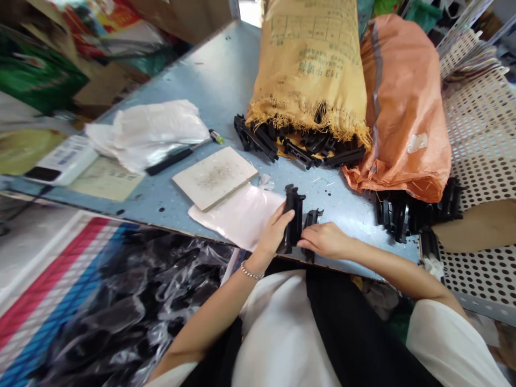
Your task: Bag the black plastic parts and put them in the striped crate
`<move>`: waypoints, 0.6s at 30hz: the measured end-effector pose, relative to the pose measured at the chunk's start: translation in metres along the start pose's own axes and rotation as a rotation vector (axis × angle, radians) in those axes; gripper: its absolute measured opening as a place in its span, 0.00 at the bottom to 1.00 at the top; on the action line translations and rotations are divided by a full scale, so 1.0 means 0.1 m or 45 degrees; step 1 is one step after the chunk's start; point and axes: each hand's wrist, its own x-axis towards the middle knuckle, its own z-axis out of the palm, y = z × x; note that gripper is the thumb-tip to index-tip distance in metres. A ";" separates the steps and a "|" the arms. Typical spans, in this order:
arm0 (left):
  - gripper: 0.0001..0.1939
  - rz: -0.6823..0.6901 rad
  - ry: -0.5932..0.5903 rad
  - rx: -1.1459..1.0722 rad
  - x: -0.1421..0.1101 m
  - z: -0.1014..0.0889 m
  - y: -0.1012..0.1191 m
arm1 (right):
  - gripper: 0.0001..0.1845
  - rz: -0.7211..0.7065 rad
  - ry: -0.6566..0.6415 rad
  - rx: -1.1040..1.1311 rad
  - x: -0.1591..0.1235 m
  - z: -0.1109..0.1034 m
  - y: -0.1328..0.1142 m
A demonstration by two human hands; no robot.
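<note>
Near the front edge of the blue-grey table, my left hand (pixel 274 230) is wrapped round a long black plastic part (pixel 295 212), held roughly upright. Just to its right, my right hand (pixel 327 239) has its fingers closed on a second black plastic part (pixel 313 218) with a shiny metal-looking strip near its top. The lower ends of both parts are partly hidden by my fingers. A stack of clear plastic bags (pixel 242 212) lies beside my left hand, partly under a pale square board (pixel 217 174) with dark smudges.
Black parts spill from a yellow woven sack (pixel 310 64) and an orange sack (pixel 407 107) at the back right. White plastic bags (pixel 157 129), a black pen-like tool (pixel 169 162) and a white device (pixel 62 161) lie left. Bagged black pieces (pixel 133 301) fill a striped crate below.
</note>
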 end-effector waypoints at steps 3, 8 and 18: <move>0.26 -0.002 0.054 0.221 0.05 0.03 -0.29 | 0.07 0.219 0.120 -0.059 0.24 -0.21 0.58; 0.27 0.200 0.163 0.752 0.04 0.12 -0.65 | 0.14 0.604 0.558 -0.310 0.44 -0.70 1.62; 0.39 0.342 0.000 -0.023 0.16 0.10 -0.07 | 0.25 0.355 0.444 0.625 0.26 -0.57 0.99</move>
